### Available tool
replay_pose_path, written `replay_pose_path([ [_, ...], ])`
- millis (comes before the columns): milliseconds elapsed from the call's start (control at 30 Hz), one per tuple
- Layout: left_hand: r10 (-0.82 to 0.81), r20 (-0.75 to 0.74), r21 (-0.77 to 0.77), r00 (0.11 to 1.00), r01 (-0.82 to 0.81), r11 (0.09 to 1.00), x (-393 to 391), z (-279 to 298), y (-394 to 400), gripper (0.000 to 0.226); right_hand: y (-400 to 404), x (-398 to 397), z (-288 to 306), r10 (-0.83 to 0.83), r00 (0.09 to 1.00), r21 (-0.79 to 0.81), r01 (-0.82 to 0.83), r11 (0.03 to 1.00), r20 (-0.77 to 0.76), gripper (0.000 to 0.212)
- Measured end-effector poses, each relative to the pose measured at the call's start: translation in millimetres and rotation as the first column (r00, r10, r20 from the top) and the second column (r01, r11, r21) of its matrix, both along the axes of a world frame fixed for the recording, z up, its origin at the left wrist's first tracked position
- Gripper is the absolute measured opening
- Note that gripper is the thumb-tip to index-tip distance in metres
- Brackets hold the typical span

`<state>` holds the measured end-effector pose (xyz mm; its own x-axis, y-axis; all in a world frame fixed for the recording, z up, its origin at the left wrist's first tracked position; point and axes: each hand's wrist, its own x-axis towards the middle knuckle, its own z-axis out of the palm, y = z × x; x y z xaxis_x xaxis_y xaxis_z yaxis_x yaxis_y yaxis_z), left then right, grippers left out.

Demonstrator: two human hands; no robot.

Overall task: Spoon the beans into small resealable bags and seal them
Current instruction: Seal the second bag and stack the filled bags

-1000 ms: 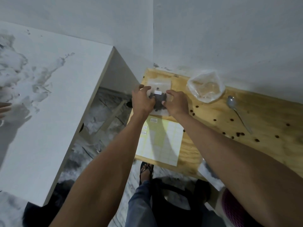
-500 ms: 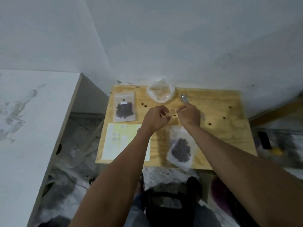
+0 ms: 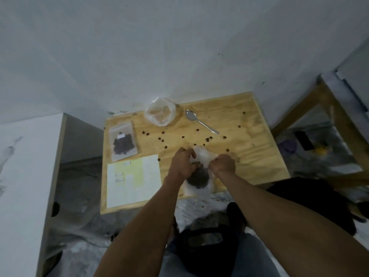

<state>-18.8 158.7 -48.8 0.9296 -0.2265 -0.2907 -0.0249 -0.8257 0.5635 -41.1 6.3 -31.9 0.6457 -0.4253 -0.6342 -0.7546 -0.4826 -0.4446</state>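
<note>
Sealing a filled bag (image 3: pixel 199 176) at the table's (image 3: pixel 249 156) near edge.
Left hand (image 3: pixel 182 163) and right hand (image 3: pixel 222 163) pinching its top from either side; next, likely pressing the strip shut end to end.

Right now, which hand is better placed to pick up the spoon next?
Probably the right hand. The spoon lies on the far right part of the table, its handle angled toward that side; the left hand would have to cross over the bag.
</note>
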Motion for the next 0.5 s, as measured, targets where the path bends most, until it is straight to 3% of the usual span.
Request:
replay_pose_path([
  [167, 0.177, -0.037, -0.177, 0.984, -0.181, 0.968, 4, 0, -3, 0.019, 4, 5, 8, -0.049, 0.997, -0.023, 0.051, 0.998, 0.064, 0.024],
  [333, 0.293, -0.1, -0.4, 0.951, -0.308, 0.863, 16, 13, -8, 0.026, 13, 17, 25, -0.105, 0.977, 0.026, 0.102, 0.994, 0.185, 0.019],
  [433, 0.387, -0.175, -0.506, 0.905, -0.42, 0.753, 26, 20, 3, 0.025, 22, 29, 39, -0.152, 0.95, 0.117, 0.124, 0.985, 0.274, 0.018],
  [500, 0.475, -0.299, -0.587, 0.828, -0.552, 0.593, 33, 26, 16, 0.025, 29, 39, 46, -0.186, 0.932, 0.267, 0.103, 0.958, 0.31, 0.016],
])
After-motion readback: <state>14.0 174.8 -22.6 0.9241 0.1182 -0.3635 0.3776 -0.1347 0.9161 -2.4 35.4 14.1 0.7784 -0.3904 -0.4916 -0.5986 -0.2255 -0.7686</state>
